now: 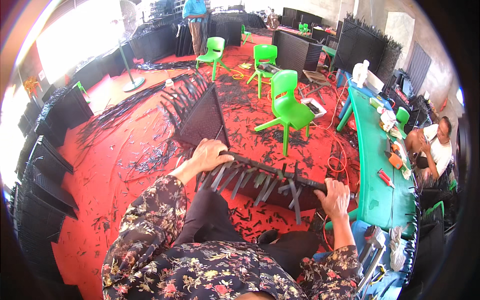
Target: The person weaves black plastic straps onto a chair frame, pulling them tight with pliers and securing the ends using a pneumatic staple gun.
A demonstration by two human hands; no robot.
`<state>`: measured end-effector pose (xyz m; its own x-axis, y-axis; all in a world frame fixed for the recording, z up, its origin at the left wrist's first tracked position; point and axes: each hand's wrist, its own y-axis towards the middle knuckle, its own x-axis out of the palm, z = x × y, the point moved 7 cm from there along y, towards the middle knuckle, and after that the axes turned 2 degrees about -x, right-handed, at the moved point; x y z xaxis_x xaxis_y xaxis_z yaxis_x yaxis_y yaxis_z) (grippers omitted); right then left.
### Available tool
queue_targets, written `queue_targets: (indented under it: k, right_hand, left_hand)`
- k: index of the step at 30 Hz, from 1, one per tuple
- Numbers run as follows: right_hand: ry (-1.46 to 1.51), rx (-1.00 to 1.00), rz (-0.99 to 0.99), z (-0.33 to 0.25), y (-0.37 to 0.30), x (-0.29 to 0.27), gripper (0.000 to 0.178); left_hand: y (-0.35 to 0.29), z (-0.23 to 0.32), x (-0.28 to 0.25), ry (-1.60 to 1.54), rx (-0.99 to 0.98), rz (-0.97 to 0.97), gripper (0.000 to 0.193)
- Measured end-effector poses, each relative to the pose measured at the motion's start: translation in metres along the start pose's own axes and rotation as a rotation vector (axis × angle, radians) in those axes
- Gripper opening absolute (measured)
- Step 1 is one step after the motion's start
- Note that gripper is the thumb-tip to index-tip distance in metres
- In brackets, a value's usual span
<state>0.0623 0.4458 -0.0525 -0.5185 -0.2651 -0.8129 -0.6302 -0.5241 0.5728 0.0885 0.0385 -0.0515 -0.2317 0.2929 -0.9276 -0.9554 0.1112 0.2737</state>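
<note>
A dark woven frame piece (275, 171) lies across in front of my thighs, with loose black strips (270, 189) hanging along its edge. My left hand (210, 156) is closed over the left end of that edge. At the right end, my right hand (335, 199) wraps round the edge, thumb upward. Just beyond my left hand stands a woven black panel (204, 117) with strips bristling from its top. Whether the panel and the frame piece are joined I cannot tell, as my left hand covers the corner.
A green table (372, 200) stands at my right, bearing red-handled pliers (385, 177) and an orange tool (394, 160). Green chairs (287, 102) stand ahead on the red floor (125, 185), littered with black scraps. A seated person (434, 145) is beyond the table; another person (196, 22) stands far back.
</note>
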Motion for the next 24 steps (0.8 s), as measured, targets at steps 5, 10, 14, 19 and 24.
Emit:
queue_targets:
  k: [5,10,14,19,24]
  right_hand:
    - [0.019,-0.019,-0.033,0.001,-0.041,-0.019,0.051]
    - [0.081,0.053,-0.084,-0.006,-0.031,-0.042,0.055]
    - [0.176,0.061,-0.162,0.015,-0.036,-0.049,0.057]
    - [0.204,0.148,-0.226,0.008,-0.036,-0.032,0.056]
    - [0.158,0.137,-0.208,0.003,-0.041,-0.039,0.053]
  left_hand:
    - [-0.029,0.019,0.026,-0.039,0.119,0.005,0.060]
    - [-0.031,0.021,0.002,-0.043,0.125,-0.131,0.057]
    - [-0.042,0.058,-0.005,0.086,0.391,-0.180,0.028]
    - [-0.019,0.024,0.014,0.189,0.356,-0.302,0.018]
    - [-0.009,0.017,-0.003,-0.278,0.161,-0.249,0.044]
